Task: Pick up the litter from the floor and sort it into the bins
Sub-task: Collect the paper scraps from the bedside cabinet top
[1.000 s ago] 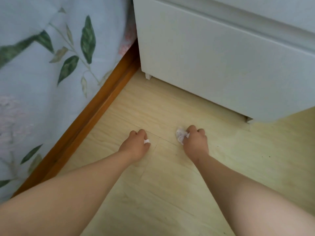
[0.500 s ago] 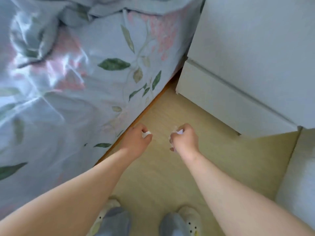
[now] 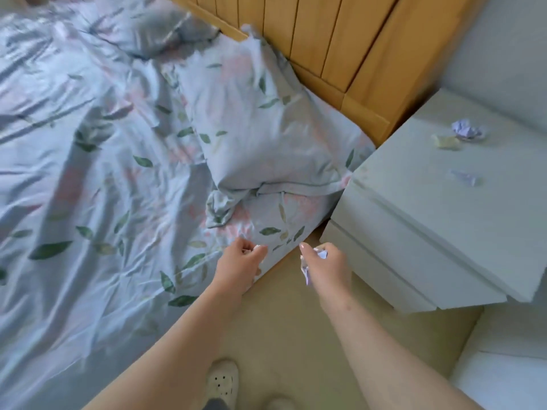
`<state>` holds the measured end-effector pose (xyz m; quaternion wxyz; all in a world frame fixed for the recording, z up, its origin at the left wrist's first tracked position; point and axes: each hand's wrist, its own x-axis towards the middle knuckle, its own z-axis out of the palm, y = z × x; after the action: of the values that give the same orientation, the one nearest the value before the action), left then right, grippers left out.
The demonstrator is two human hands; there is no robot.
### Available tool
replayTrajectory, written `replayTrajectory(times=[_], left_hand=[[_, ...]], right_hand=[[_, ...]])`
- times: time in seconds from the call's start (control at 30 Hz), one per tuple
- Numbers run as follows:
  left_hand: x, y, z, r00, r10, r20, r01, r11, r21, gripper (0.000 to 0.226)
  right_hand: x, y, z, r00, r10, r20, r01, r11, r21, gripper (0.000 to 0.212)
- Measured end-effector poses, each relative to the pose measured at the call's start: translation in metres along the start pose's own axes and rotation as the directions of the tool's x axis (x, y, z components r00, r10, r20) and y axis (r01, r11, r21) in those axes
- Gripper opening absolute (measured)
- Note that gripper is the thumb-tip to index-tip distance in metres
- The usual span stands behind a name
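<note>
Pinching a small white scrap [image 3: 260,248], the left hand [image 3: 236,266] hovers above the bed [image 3: 118,173] edge. The right hand [image 3: 327,269] curls its fingers [image 3: 307,253] round crumpled paper [image 3: 322,254]. Both pieces look featherlight and crushable, so a gentle pinch anywhere should hold.

No text, label or number can be read: the crumpled papers [image 3: 467,131] on the nightstand [image 3: 414,220] and the scraps [image 3: 322,255] pinched in the left hand [image 3: 236,266] and right hand [image 3: 327,270] are too blurred.
</note>
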<state>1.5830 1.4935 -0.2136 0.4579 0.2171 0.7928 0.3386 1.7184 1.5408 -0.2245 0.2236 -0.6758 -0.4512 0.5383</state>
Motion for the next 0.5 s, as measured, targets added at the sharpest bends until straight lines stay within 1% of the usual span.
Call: replayTrajectory(times=[0.07,0.17,0.3,0.4,0.5], left_hand=[[-0.022,0.032,-0.018,0.998,0.049,-0.044,-0.052,0.995,-0.083,0.022],[-0.061,0.075,-0.046,0.982,0.102,-0.158,-0.136,0.966,-0.218,0.022],[-0.112,0.112,-0.087,0.952,0.121,-0.283,-0.229,0.892,-0.389,0.010],[-0.150,0.132,-0.126,0.911,0.141,-0.387,-0.311,0.852,-0.422,0.004],[-0.188,0.147,-0.175,0.835,0.150,-0.529,-0.417,0.800,-0.431,0.006]], right_hand=[[-0.016,-0.037,-0.007,0.999,-0.052,0.008,0.052,0.998,0.034,0.029],[-0.043,-0.096,-0.014,0.983,-0.170,0.068,0.168,0.985,0.036,0.033],[-0.089,-0.161,-0.015,0.925,-0.336,0.175,0.334,0.942,0.041,0.032],[-0.128,-0.199,-0.002,0.880,-0.403,0.252,0.386,0.915,0.115,0.029],[-0.171,-0.232,0.020,0.819,-0.454,0.352,0.408,0.891,0.199,0.023]])
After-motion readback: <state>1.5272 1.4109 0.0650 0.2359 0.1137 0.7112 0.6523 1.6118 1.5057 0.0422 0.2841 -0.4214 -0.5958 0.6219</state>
